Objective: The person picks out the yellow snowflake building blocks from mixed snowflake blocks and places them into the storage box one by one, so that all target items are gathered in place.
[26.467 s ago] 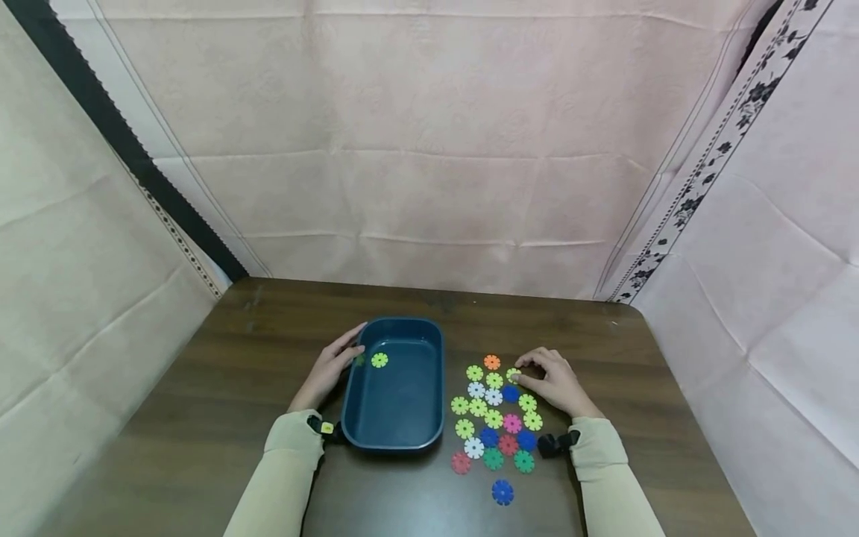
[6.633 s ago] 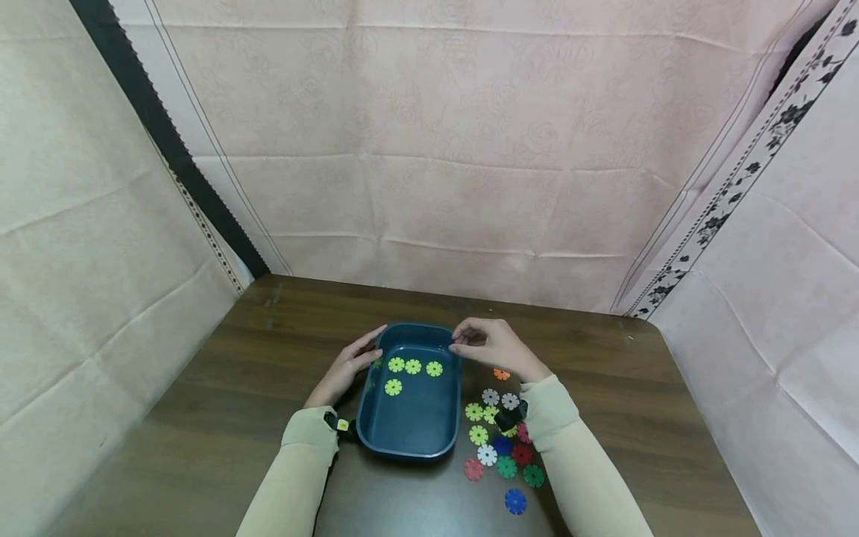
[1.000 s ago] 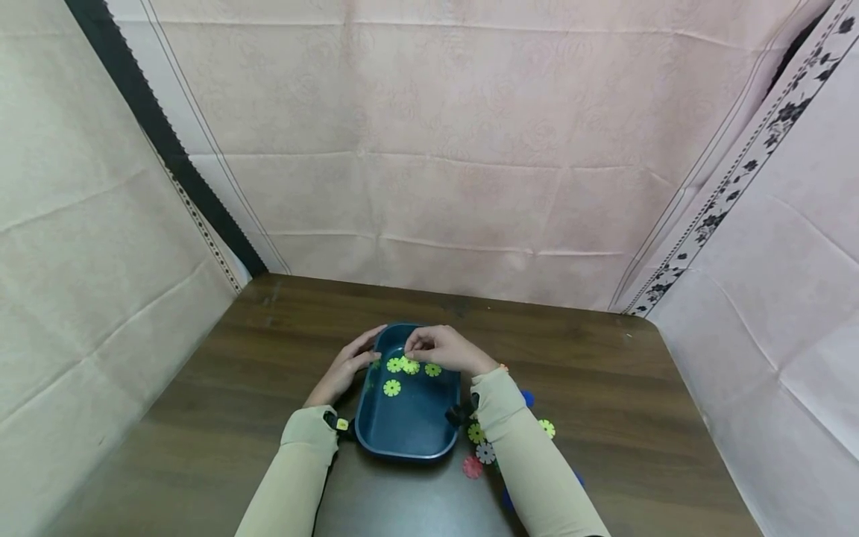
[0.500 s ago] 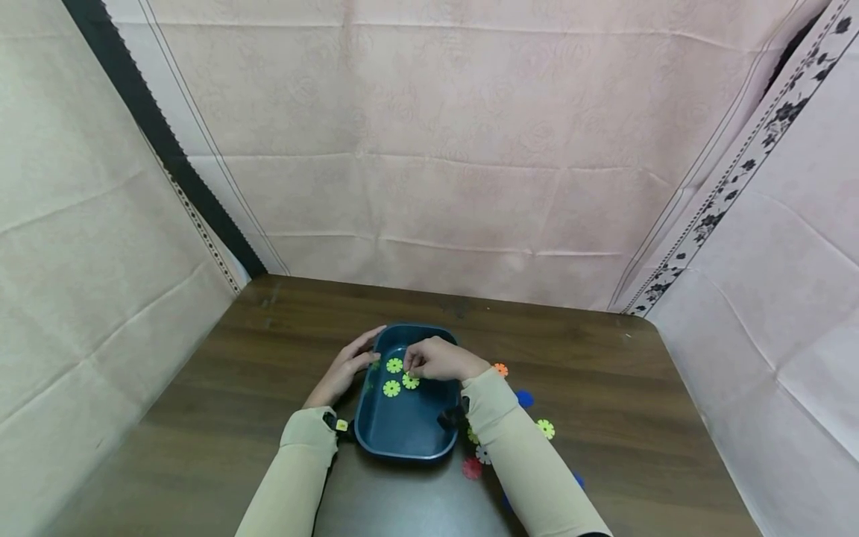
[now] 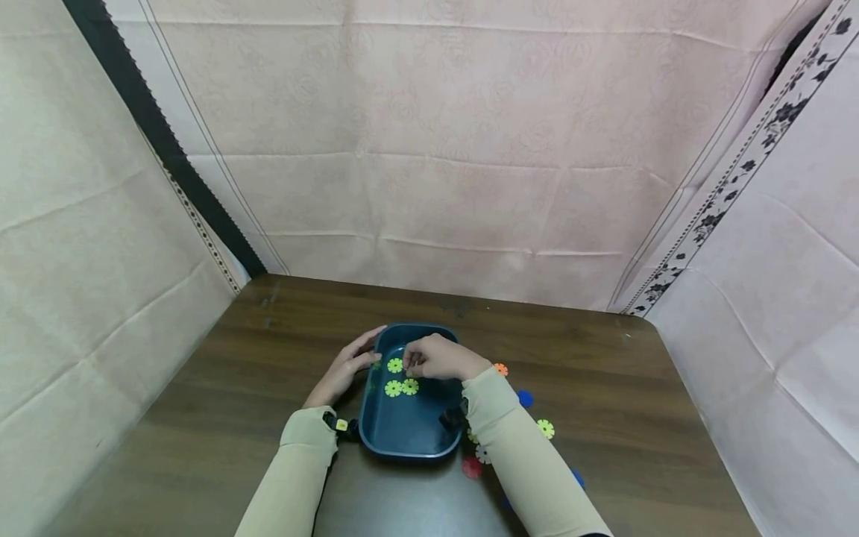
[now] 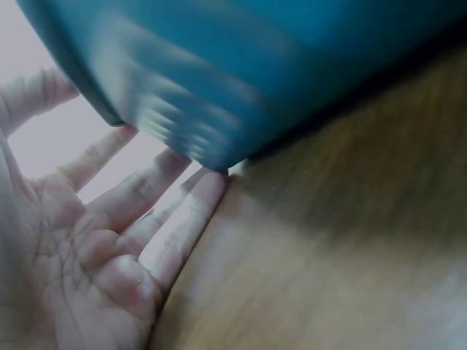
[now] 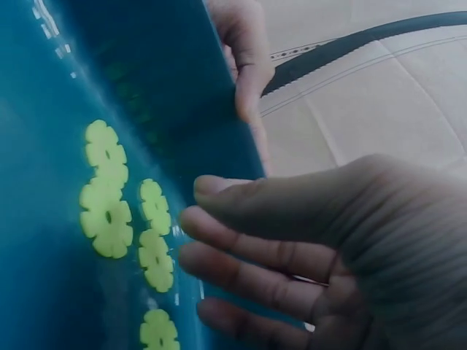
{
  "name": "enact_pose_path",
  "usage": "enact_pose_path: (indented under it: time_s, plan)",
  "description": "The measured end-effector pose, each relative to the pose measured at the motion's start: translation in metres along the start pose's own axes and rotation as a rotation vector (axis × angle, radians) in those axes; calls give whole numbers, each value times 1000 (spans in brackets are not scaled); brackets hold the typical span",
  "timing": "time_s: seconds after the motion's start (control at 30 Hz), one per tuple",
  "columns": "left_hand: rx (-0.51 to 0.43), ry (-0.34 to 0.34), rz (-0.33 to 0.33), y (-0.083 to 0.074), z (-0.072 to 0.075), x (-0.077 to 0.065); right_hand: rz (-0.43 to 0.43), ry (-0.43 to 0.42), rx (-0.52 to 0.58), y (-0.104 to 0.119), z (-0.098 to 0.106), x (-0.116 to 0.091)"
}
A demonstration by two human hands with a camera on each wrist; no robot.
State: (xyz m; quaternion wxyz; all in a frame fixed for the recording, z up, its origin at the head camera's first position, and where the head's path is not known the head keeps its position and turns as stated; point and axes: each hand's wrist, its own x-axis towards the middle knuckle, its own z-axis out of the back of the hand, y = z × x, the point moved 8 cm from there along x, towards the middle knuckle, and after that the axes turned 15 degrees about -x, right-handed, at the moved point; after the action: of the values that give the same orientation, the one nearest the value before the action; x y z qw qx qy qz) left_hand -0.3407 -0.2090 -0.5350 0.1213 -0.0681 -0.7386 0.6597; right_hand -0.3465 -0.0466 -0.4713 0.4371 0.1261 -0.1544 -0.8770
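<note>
A deep blue tray (image 5: 411,440) lies on the table, with several yellow-green snowflake building discs (image 5: 393,388) inside it. My left hand (image 5: 345,369) holds the tray's left rim, thumb over the edge. In the left wrist view the fingers (image 6: 146,189) lie along the tray's outer wall. Over the inside of the tray, my right hand (image 5: 439,358) hovers close above the discs. The right wrist view shows its thumb and fingers (image 7: 241,255) apart, nothing between them. Two discs (image 7: 106,219) overlap there, others stand in a row near the wall. My right hand hides some discs in the head view.
Right of the tray lie more discs, partly hidden under my right forearm: an orange disc (image 5: 500,369), a blue disc (image 5: 525,398), a yellow-green disc (image 5: 546,428) and a red disc (image 5: 472,468). Light cloth walls (image 5: 429,186) surround the wooden table (image 5: 604,388).
Over the last second my right hand has moved a yellow-green disc nearer me, beside another one, and released it. The tray has shifted slightly right. Far fewer discs were inside it 26.5 seconds ago.
</note>
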Motion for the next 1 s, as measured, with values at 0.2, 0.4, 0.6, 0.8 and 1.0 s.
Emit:
enact_pose_path:
  time_s: [0.2, 0.4, 0.6, 0.8, 1.0]
  plan:
    - [8, 1, 10, 1, 1, 0, 33, -48, 33, 3, 8, -1]
    - [3, -1, 13, 1, 0, 0, 45, -99, 107, 6, 17, -7]
    - [3, -4, 7, 1, 1, 0, 48, -135, 170, 7, 26, -16]
    - [6, 10, -15, 0, 0, 0, 93, -177, 215, 8, 30, -24]
    - [6, 19, -21, 0, -1, 0, 136, -229, 251, 7, 32, -28]
